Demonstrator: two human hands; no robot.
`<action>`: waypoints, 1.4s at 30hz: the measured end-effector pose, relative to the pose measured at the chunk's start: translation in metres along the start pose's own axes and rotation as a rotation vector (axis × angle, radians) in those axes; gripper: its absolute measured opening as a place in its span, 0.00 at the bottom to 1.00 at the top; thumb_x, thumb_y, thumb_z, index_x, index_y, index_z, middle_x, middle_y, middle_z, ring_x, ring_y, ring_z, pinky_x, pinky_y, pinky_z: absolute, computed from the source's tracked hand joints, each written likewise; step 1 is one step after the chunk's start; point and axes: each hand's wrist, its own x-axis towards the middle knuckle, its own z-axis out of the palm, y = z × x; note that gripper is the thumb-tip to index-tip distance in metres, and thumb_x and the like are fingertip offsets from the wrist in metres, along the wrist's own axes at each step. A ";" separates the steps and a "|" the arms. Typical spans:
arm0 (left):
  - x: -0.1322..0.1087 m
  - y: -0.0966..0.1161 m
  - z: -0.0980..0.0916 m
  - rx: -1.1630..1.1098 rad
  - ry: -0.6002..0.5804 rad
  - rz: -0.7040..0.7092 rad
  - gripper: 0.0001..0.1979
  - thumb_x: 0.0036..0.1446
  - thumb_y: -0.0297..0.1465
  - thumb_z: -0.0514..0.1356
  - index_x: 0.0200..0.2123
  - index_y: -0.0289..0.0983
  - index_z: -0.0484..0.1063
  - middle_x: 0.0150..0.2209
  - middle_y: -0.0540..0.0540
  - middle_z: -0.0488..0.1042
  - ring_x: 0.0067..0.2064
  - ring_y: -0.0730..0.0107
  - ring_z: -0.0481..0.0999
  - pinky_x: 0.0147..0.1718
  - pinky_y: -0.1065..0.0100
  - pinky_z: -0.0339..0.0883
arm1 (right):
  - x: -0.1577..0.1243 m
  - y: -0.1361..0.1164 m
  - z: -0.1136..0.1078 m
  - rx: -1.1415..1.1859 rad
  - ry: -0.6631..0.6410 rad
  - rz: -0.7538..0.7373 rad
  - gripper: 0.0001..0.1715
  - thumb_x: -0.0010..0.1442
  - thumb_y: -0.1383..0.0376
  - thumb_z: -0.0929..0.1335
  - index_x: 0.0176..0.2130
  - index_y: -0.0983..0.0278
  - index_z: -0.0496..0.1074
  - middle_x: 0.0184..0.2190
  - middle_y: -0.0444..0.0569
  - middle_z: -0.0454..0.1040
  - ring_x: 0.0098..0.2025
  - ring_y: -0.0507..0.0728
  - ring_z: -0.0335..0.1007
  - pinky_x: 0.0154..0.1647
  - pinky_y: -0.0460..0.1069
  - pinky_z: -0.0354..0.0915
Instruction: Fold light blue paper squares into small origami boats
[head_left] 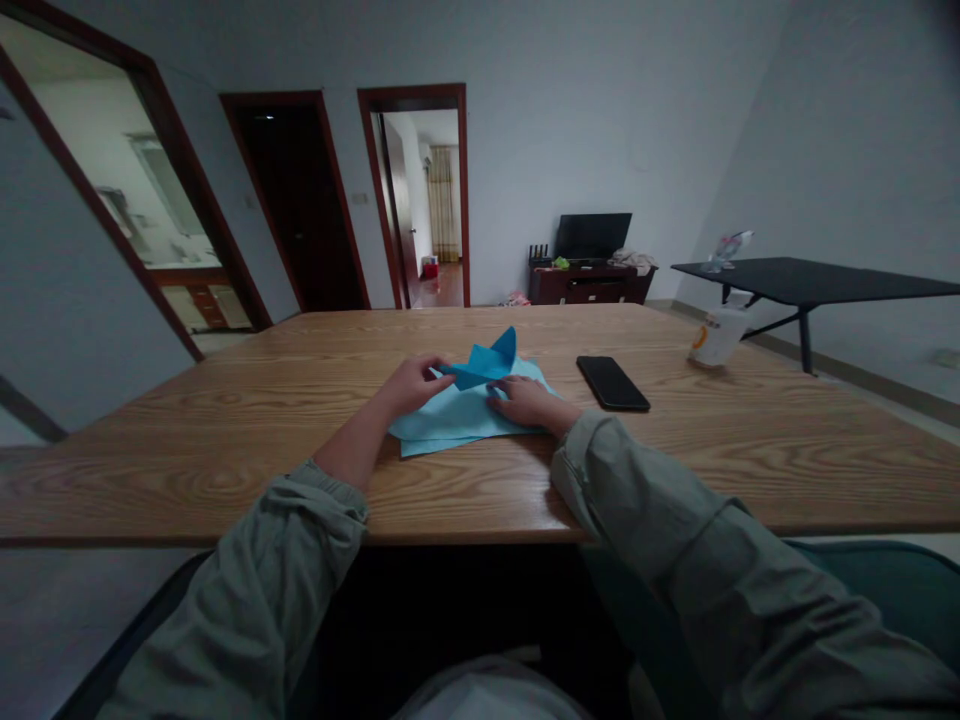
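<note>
A sheet of blue origami paper (466, 418) lies folded on the wooden table (202, 490), pale blue on its lower layers. A darker blue flap (484, 364) rises from it in a tilted point. My left hand (411, 387) pinches the left tip of the darker flap between its fingers. My right hand (529, 400) sits on the paper from the right, its fingers curled down over the folded layers. Part of the paper is hidden beneath both hands.
A black smartphone (613, 383) lies just right of the paper, and a white paper cup (718, 337) stands near the far right of the tabletop. Beyond the table are a dark side table (814, 280), a TV cabinet (589, 285) and doorways.
</note>
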 end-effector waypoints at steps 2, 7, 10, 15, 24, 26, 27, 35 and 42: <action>0.002 -0.014 -0.015 0.067 0.120 -0.080 0.16 0.53 0.40 0.60 0.40 0.36 0.74 0.29 0.47 0.75 0.30 0.69 0.72 0.29 0.70 0.64 | -0.001 -0.003 -0.001 -0.015 0.002 0.006 0.33 0.62 0.47 0.59 0.62 0.57 0.62 0.63 0.54 0.60 0.62 0.69 0.55 0.60 0.64 0.50; -0.004 -0.052 -0.053 0.392 0.379 -0.213 0.12 0.56 0.35 0.58 0.42 0.36 0.73 0.37 0.46 0.76 0.33 0.69 0.71 0.36 0.68 0.63 | -0.001 -0.006 -0.001 -0.028 0.009 0.027 0.34 0.62 0.47 0.59 0.62 0.58 0.61 0.63 0.56 0.60 0.62 0.70 0.55 0.60 0.66 0.50; -0.011 -0.072 -0.070 0.527 0.473 -0.248 0.12 0.57 0.32 0.57 0.43 0.35 0.72 0.41 0.44 0.74 0.38 0.67 0.70 0.40 0.65 0.62 | -0.001 -0.005 0.000 -0.023 0.011 0.049 0.36 0.62 0.47 0.59 0.63 0.60 0.59 0.63 0.58 0.58 0.63 0.70 0.54 0.60 0.67 0.48; -0.020 -0.097 -0.089 0.617 0.501 -0.429 0.14 0.58 0.32 0.56 0.47 0.35 0.72 0.43 0.42 0.73 0.43 0.59 0.71 0.39 0.63 0.60 | 0.000 -0.004 0.003 -0.012 -0.009 0.073 0.37 0.62 0.47 0.59 0.64 0.60 0.57 0.65 0.59 0.56 0.64 0.70 0.51 0.61 0.68 0.45; -0.017 -0.086 -0.081 0.568 0.431 -0.462 0.32 0.55 0.37 0.58 0.63 0.39 0.56 0.35 0.47 0.75 0.35 0.62 0.72 0.33 0.66 0.61 | 0.007 0.008 -0.012 0.152 0.147 0.130 0.36 0.65 0.50 0.57 0.64 0.68 0.58 0.63 0.61 0.59 0.63 0.65 0.55 0.63 0.58 0.50; -0.014 -0.071 -0.064 0.491 0.219 -0.295 0.28 0.56 0.37 0.57 0.60 0.40 0.61 0.33 0.48 0.74 0.32 0.67 0.72 0.32 0.69 0.61 | 0.008 0.012 -0.019 0.252 0.218 0.185 0.36 0.65 0.51 0.57 0.62 0.71 0.59 0.61 0.62 0.61 0.62 0.64 0.57 0.62 0.55 0.51; -0.013 -0.063 -0.055 0.439 0.056 -0.219 0.29 0.55 0.37 0.58 0.60 0.40 0.62 0.32 0.48 0.73 0.31 0.68 0.72 0.31 0.70 0.61 | 0.008 0.013 -0.023 0.311 0.251 0.217 0.36 0.65 0.51 0.57 0.62 0.72 0.60 0.60 0.63 0.62 0.62 0.64 0.58 0.61 0.54 0.52; -0.012 -0.044 -0.017 0.412 -0.355 -0.146 0.37 0.51 0.42 0.60 0.64 0.42 0.57 0.34 0.48 0.75 0.32 0.67 0.72 0.30 0.71 0.60 | 0.010 0.025 -0.044 0.799 0.508 0.363 0.26 0.61 0.52 0.59 0.52 0.65 0.66 0.52 0.56 0.69 0.52 0.60 0.65 0.49 0.53 0.64; -0.013 -0.051 -0.018 0.415 -0.355 -0.150 0.29 0.51 0.44 0.60 0.56 0.41 0.69 0.35 0.47 0.75 0.31 0.67 0.72 0.30 0.70 0.61 | 0.001 0.031 -0.048 0.901 0.392 0.525 0.24 0.57 0.51 0.62 0.49 0.61 0.65 0.47 0.55 0.69 0.39 0.59 0.69 0.29 0.49 0.67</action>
